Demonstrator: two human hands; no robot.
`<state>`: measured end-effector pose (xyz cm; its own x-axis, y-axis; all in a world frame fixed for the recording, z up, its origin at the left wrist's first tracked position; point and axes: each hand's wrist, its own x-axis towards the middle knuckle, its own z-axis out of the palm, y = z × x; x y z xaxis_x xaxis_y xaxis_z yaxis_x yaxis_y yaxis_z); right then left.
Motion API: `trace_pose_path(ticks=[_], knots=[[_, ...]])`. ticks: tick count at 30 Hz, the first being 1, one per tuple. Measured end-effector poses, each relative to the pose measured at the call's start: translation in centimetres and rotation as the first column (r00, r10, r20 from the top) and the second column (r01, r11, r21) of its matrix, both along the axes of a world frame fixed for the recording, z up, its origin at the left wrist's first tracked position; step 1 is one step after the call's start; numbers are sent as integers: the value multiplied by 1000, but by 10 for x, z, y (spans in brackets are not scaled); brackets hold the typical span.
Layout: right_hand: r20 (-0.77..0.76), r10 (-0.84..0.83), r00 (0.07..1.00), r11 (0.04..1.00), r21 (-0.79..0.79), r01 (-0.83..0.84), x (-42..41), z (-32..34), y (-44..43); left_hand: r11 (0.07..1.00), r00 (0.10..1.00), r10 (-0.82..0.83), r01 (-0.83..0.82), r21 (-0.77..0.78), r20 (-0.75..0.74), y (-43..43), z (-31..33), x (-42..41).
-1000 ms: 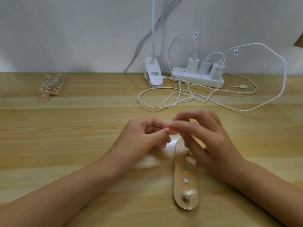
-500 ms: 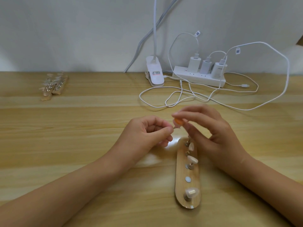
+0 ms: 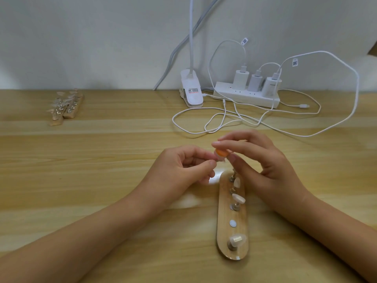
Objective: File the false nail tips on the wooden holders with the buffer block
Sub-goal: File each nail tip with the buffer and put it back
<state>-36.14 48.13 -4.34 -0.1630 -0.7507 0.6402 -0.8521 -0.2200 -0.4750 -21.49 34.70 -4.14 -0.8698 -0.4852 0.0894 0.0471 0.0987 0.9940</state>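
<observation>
Head, buffer block (image 3: 283, 153) seemingly in right hand (image 3: 269, 168)

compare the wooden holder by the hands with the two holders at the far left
The near holder lies alone, pointing at the camera, one spot without a peg; the far-left holders lie side by side, seemingly full. Both are light wood with metal pegs carrying pale tips.

QR-code tags (image 3: 244, 40) on white cables (image 3: 318, 51); label (image 3: 193, 91) on lamp clip (image 3: 192, 100), lettering on charger (image 3: 272, 86): unreadable.
</observation>
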Motion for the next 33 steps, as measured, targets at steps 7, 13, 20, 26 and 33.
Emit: trace_pose_path(ticks=[7,13,20,26,33], knots=[[-157,-54,986,998,-43,48,-2,0,1,999,1000,14,-15,42,15,0,2,0],[-312,-99,945,993,-97,72,-2,4,2,990,999,38,-34,138,-26,0,4,-1],[-229,-77,970,994,-91,57,-4,3,3,985,999,28,-23,171,-27,0,3,-1],[-216,-76,973,995,-85,59,-4,2,2,986,999,21,-16,168,-29,0,3,-2],[-33,0,999,999,-39,-1,-2,1,2,994,997,-28,35,103,-74,1,2,-1]])
